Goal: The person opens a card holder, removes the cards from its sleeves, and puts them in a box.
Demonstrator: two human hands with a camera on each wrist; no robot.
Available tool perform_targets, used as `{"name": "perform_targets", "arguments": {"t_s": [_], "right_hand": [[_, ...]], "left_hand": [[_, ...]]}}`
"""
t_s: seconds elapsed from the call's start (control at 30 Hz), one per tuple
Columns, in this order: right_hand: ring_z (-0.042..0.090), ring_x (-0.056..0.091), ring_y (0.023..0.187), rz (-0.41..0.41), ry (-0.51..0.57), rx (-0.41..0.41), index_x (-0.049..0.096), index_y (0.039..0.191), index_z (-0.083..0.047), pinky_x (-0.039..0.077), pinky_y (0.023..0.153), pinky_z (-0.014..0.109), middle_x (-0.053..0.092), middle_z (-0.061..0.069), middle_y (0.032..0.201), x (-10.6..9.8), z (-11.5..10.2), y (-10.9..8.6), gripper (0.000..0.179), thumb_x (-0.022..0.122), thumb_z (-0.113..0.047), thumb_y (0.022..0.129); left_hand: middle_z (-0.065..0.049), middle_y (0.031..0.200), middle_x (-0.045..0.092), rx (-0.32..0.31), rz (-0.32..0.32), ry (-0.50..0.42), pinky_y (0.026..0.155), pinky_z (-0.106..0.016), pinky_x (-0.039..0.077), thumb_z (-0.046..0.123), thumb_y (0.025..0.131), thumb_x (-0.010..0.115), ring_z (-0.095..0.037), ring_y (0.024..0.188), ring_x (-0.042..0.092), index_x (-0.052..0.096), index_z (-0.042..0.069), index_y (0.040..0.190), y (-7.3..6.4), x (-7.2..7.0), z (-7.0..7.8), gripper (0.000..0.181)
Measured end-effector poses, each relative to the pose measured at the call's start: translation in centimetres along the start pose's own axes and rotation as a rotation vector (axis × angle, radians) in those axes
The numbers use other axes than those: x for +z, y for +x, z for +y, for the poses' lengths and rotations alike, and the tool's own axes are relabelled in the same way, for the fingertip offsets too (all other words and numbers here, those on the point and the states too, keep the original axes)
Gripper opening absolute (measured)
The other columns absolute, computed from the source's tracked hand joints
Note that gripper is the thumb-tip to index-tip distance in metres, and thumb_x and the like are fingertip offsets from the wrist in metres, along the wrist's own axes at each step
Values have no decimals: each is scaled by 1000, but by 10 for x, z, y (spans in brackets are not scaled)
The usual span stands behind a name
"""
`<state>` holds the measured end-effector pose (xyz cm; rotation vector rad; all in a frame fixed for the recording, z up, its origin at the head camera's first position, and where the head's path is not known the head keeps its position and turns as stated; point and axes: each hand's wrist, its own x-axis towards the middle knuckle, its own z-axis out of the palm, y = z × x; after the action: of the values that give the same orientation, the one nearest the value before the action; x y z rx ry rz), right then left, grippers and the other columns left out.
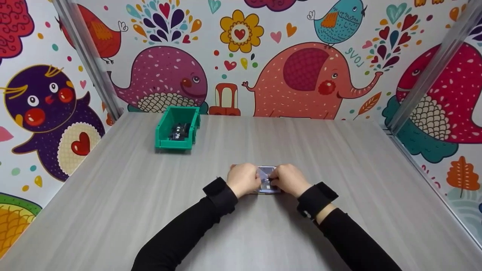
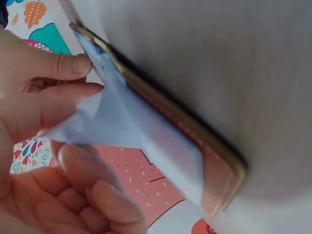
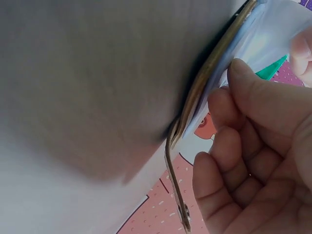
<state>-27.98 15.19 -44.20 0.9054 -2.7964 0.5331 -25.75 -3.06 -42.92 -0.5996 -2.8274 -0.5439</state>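
A small brown leather card wallet with a stitched edge lies on the table, opened, with clear plastic sleeves inside. My left hand pinches one translucent sleeve between thumb and fingers and holds it lifted off the others. From the opposite side, my right hand pinches at the sleeves' edge with thumb and index finger, its other fingers curled. A strap with a metal snap sticks out from the wallet in the right wrist view. In the head view both hands cover much of the wallet.
A green plastic bin with several dark packets inside stands at the back left of the wood-grain table. Walls printed with cartoon animals and metal posts border the table.
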Motion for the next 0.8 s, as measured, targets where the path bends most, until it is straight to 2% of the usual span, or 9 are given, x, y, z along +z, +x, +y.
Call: {"name": "perform_targets", "arguments": {"t_s": [0.13,0.23,0.33,0.57,0.7,0.8], "right_hand": [[16,59,65,-3,-1,16,79,81,-5,50,62,35,71,5,77,0,0,0,10,82,1,73],[17,59,65,-7,-9,22,79,82,-5,50,63,36,71,6,78,0,0,0,10,82,0,73],[19,62,69,-17,-11,35,80,86,-5,51,66,38,72,7,81,0,0,0,12,82,-2,74],[22,65,74,-33,-10,57,80,90,-4,52,70,40,73,9,86,-1,-1,0,14,81,-2,76],[22,64,74,-37,-21,63,80,91,-4,52,70,40,73,9,86,-1,-1,0,14,81,-2,77],[22,64,74,-39,-23,75,80,92,-4,52,71,40,73,9,87,-1,-1,0,15,81,-3,77]], "left_hand": [[7,52,31,-8,8,-32,55,-39,42,9,81,64,-14,49,35,31,19,52,-2,-4,-5,45],[5,54,35,-36,15,-50,47,-34,35,8,82,63,-15,50,36,33,19,50,-3,-8,-9,45],[4,54,37,-72,18,-53,46,-31,29,7,81,62,-15,50,35,34,19,49,-4,-14,-15,44],[8,48,25,-192,-43,-83,45,-29,23,8,77,60,-12,46,29,33,20,46,-5,-21,-29,43],[8,50,25,-231,-63,-85,45,-29,23,8,75,59,-13,48,30,31,19,48,-5,-21,-36,41],[4,54,36,-257,-80,-69,47,-31,30,8,76,61,-16,52,37,35,17,51,-5,-20,-40,37]]}}
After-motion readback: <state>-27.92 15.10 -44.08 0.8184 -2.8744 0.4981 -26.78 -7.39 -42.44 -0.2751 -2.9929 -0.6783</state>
